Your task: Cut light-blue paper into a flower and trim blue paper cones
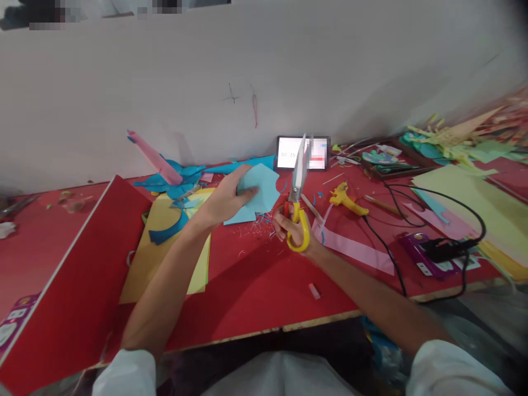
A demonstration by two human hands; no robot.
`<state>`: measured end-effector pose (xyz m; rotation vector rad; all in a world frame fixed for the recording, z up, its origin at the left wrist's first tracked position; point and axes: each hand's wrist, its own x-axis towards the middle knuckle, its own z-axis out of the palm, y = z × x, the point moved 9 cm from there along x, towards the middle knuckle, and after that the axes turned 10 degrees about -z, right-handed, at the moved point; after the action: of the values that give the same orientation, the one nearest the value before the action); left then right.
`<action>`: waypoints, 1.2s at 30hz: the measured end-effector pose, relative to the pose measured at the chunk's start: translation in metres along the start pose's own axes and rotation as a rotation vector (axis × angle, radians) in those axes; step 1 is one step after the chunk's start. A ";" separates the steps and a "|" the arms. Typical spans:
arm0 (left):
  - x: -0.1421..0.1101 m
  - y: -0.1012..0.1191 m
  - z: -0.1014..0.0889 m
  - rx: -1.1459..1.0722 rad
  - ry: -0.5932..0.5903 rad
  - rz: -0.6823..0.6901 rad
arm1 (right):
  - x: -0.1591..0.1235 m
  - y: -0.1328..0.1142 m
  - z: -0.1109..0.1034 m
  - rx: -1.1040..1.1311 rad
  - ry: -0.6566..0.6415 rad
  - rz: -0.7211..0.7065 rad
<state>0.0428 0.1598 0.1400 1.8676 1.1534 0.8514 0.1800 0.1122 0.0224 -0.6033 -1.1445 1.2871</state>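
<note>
My left hand [229, 197] grips a light blue sheet of paper [263, 187] between thumb and fingers, its right edge cut to an uneven outline. Another light blue paper piece [241, 215] lies just beneath it on the red table. To the right, my right hand [289, 224] is closed round a pair of scissors [297, 192] with yellow and red handles. Their blades point up and away from me, apart from the paper, in front of a phone [284, 153] that leans on the wall. Small paper scraps [264, 220] are scattered between my hands.
A yellow glue gun [348, 201], pink paper strip [355, 250] and purple power strip [429, 256] with black cables lie to the right. Yellow sheets [142, 264] lie left, beside an upright red divider [82, 280]. A pink paper cone [154, 159] stands on blue paper petals behind.
</note>
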 end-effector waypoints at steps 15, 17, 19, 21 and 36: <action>-0.002 -0.016 0.046 -0.341 -0.173 -0.246 | -0.005 -0.007 -0.022 -0.077 0.226 -0.094; -0.004 -0.020 0.060 -0.354 -0.244 -0.282 | -0.005 -0.010 -0.023 -0.087 0.235 -0.112; -0.005 -0.024 0.068 -0.353 -0.248 -0.301 | -0.005 -0.013 -0.023 -0.085 0.246 -0.134; -0.004 -0.026 0.065 -0.339 -0.162 -0.286 | -0.005 -0.013 -0.022 -0.087 0.255 -0.150; -0.007 -0.005 -0.007 -0.303 0.246 -0.071 | -0.013 0.028 0.010 -0.080 -0.072 0.010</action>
<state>0.0322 0.1572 0.1384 1.4976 1.1560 1.1701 0.1605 0.1038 -0.0026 -0.6259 -1.2585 1.2850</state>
